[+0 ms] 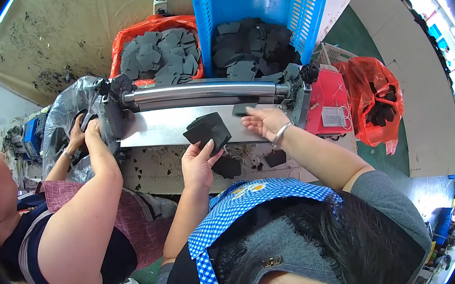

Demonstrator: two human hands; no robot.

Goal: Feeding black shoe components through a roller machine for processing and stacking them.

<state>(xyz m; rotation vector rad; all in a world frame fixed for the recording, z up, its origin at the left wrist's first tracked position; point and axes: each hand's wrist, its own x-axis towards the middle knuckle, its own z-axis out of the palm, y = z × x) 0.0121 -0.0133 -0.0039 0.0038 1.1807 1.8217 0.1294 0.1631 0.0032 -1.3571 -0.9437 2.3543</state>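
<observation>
My left hand (200, 160) grips a small stack of dark flat foam-like sheets (207, 132), thumb on top, in front of the roller machine. To its right, my right hand (265, 121) holds a single dark sheet (243, 110) at its fingertips, over the metal feed plate (170, 124) and close below the rollers. That sheet is slightly blurred. A shiny steel roller (206, 93) runs across the machine above a darker one. Loose dark sheets (227, 167) lie on the table under my hands.
Behind the machine stand a red bag (116, 53) of grey pieces and a blue basket (203, 28) of darker ones. Another red bag (361, 72) hangs at right, beside a red panel (325, 95). At left, a co-worker's hands (80, 134) reach into a clear plastic bag (57, 118).
</observation>
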